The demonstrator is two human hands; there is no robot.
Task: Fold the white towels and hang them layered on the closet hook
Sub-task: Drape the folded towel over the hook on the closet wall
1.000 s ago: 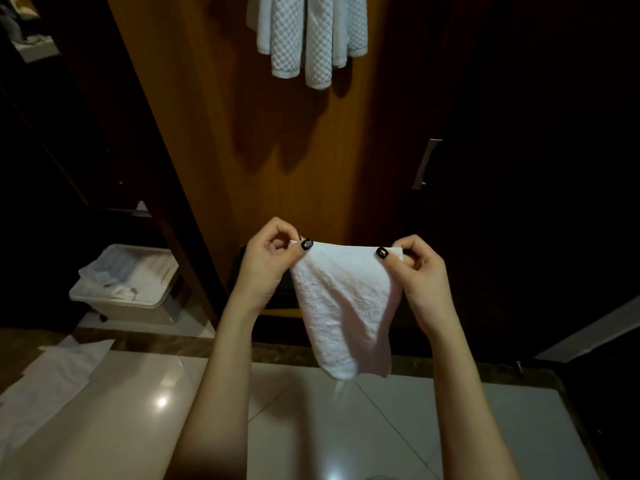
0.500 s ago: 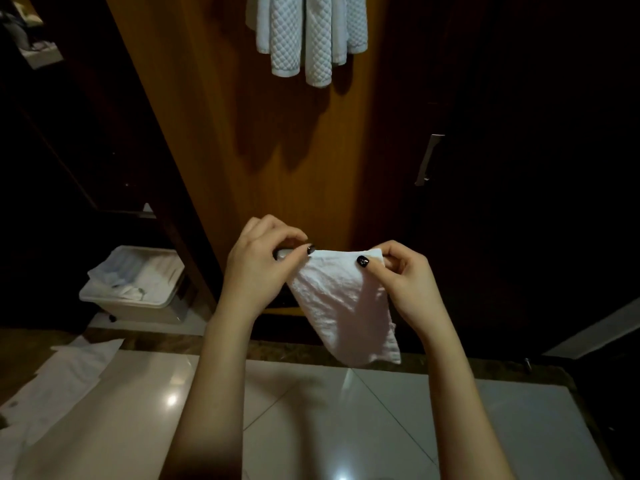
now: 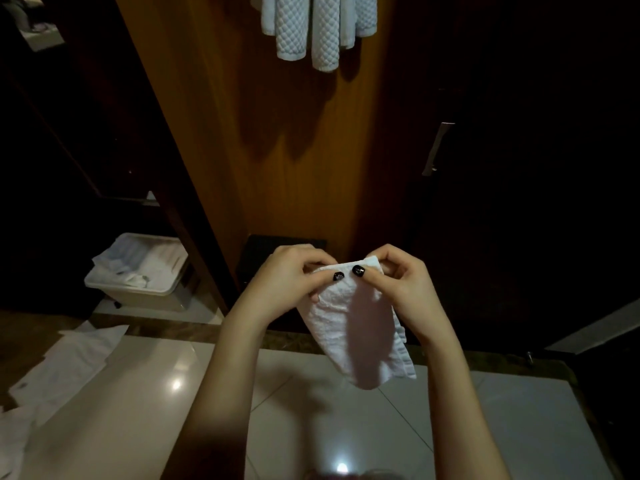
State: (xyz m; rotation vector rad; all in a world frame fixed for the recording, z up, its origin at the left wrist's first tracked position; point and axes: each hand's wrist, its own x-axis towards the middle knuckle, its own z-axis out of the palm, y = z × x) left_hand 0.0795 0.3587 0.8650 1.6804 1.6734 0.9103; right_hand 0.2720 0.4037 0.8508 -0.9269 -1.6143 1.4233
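Together, left hand (image 3: 284, 284) and right hand (image 3: 406, 285) pinch the seemingly folded white towel (image 3: 353, 327) hanging below their fingers (image 3: 375, 277).

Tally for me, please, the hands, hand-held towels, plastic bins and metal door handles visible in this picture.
Hands: 2 (left hand, right hand)
Held white towel: 1
Plastic bin: 1
Metal door handle: 1
Total: 5

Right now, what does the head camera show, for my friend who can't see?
The left hand and right hand pinch the top edge of a small white towel, thumbs close together, above a shiny floor. More white towels hang high on the wooden closet panel behind.
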